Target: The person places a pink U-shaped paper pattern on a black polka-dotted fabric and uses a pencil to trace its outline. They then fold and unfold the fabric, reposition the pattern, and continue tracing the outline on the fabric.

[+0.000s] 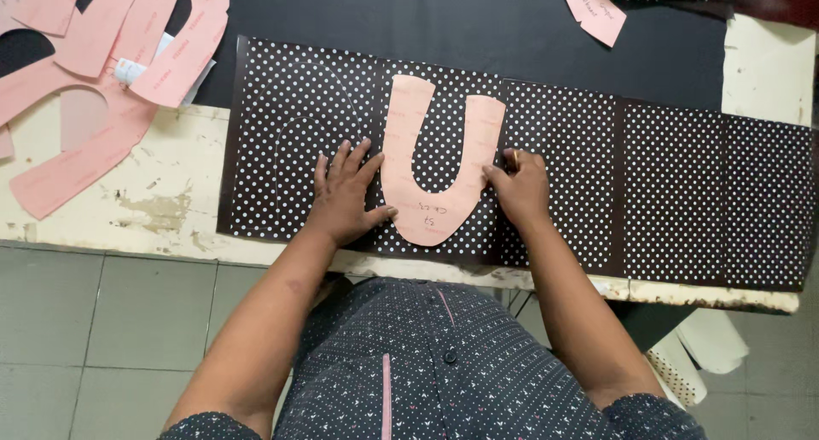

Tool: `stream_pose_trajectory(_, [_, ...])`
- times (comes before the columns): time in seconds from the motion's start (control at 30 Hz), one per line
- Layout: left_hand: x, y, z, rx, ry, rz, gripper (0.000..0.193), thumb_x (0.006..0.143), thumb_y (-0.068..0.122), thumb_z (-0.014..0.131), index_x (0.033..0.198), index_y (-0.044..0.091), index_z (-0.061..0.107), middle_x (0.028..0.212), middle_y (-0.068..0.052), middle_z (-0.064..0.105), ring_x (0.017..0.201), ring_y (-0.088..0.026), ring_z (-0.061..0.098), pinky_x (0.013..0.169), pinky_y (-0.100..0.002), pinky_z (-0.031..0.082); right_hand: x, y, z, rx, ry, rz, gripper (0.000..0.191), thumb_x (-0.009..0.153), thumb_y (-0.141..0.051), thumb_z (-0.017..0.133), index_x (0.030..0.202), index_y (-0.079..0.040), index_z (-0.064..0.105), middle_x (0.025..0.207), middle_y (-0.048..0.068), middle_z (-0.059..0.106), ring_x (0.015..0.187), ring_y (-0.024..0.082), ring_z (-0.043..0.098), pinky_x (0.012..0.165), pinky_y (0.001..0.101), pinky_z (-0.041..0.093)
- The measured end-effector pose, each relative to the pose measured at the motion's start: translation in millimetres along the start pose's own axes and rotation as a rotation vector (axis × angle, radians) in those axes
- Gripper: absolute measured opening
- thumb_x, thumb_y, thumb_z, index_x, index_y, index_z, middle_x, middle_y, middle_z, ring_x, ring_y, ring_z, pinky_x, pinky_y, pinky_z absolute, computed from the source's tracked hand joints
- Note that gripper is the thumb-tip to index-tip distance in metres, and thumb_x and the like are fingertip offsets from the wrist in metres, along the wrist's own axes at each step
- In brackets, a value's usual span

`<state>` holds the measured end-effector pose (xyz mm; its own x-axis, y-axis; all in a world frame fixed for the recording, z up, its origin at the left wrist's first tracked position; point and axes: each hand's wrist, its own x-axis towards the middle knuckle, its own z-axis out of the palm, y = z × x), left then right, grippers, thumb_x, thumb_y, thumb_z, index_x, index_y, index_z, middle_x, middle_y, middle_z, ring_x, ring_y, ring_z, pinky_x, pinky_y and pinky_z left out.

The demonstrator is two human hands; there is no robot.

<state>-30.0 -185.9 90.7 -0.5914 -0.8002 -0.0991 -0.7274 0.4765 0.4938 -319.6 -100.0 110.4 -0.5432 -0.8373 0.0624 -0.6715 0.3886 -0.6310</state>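
The left hand (344, 197) lies flat with its fingers (351, 160) spread and released, palm down on the dotted fabric (546, 175), its thumb touching the left edge of a pink U-shaped paper pattern (437, 209). The right hand (520, 188) sits at the pattern's right edge with its fingers (512, 163) curled in; they seem to pinch a small yellowish object, perhaps a marking tool, though it is too small to tell for certain. The pattern lies open end up on the fabric, its curved base toward the person, between the two hands.

The fabric is dark with white dots and lies in several side-by-side panels across the near edge of the table (171, 175), whose pale paint is worn and chipped. Behind the panels a plain black sheet (478, 22) covers the tabletop. At the far left, a heap of pink pattern pieces (102, 64) lies partly on the black sheet and partly on the bare table, well apart from the hands. One more pink paper piece (593, 9) sits at the far edge, on the black sheet. Below the table, grey floor tiles (102, 338) show beside the person's dark patterned sleeves and shirt.
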Motion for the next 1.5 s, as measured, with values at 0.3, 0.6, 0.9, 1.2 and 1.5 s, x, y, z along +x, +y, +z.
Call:
stream_pose_trajectory(0.3, [-7,-14,10,-0.138,0.082,0.056,0.061,0.083,0.038,0.078,0.140,0.025,0.061,0.168,-0.007,0.026,0.157,-0.035,0.006,0.124,-0.056,-0.003,-16,17,-6,-0.067,-0.258,-0.092,0.072,0.082,-0.027,0.083,0.147,-0.012,0.056,0.122,0.012,0.050,0.101,0.024,0.058,0.092,0.0340,0.052])
stream_pose_trajectory(0.6, [-7,-12,14,-0.105,0.132,0.040,0.064,0.084,0.040,0.077,0.143,0.023,0.059,0.166,-0.007,0.029,0.157,-0.036,0.011,0.125,-0.057,0.001,-12,18,-6,-0.055,-0.289,-0.064,0.075,0.079,-0.020,0.083,0.148,-0.015,0.055,0.120,0.011,0.049,0.097,0.022,0.057,0.090,0.0326,0.051])
stream_pose_trajectory(0.9, [1,-15,11,0.055,0.081,0.029,0.065,0.089,0.052,0.064,0.149,0.030,0.050,0.167,-0.009,0.022,0.155,-0.034,0.007,0.119,-0.063,-0.004,-21,12,-1,0.002,-0.195,0.016,0.059,0.082,-0.020,0.082,0.138,-0.018,0.065,0.110,0.004,0.052,0.082,0.014,0.056,0.081,0.0296,0.052])
stream_pose_trajectory(1.2, [-2,-18,18,0.077,0.154,0.041,0.063,0.092,0.054,0.062,0.151,0.033,0.050,0.167,-0.006,0.027,0.156,-0.033,0.012,0.121,-0.063,-0.001,-22,16,2,-0.019,-0.161,-0.022,0.058,0.082,-0.023,0.083,0.138,-0.019,0.066,0.110,0.004,0.053,0.083,0.015,0.057,0.080,0.0302,0.052])
stream_pose_trajectory(1.5, [-1,-17,15,0.076,0.144,0.032,0.063,0.091,0.055,0.062,0.149,0.034,0.051,0.166,-0.006,0.027,0.155,-0.033,0.012,0.121,-0.062,-0.003,-20,18,2,-0.029,-0.185,-0.012,0.059,0.083,-0.024,0.081,0.139,-0.019,0.065,0.110,0.004,0.052,0.082,0.015,0.057,0.080,0.0305,0.052])
